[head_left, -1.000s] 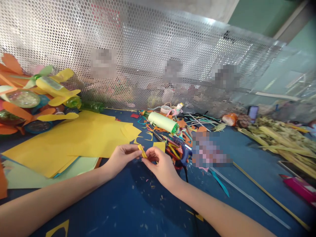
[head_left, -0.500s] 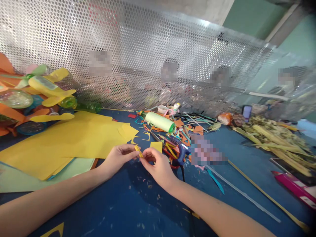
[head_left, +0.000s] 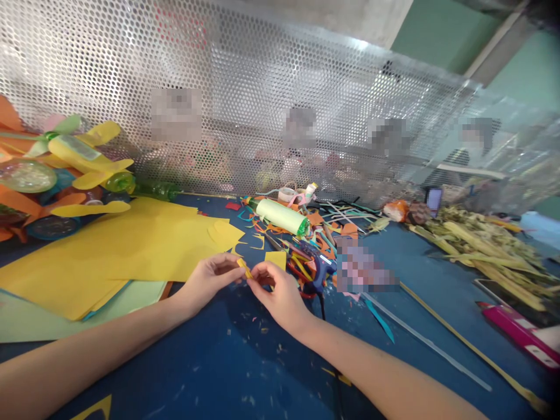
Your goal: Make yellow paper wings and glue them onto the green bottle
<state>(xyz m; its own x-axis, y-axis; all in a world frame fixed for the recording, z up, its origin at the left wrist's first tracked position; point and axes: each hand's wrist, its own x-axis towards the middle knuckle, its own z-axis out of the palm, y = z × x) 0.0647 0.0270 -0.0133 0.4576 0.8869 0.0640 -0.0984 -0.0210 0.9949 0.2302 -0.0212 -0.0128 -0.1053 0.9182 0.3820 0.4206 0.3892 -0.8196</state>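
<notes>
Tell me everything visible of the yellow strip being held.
The strip is small, narrow and yellow, apparently folded paper. It slants down to the right in the picture, above the blue table. The left hand and right hand pinch it, partly covering it, so its full length cannot be told.

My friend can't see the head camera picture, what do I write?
The left hand and right hand pinch a small yellow strip above a blue table. Yellow paper lies to the left; a paper-wrapped green bottle and scraps lie beyond.
</notes>
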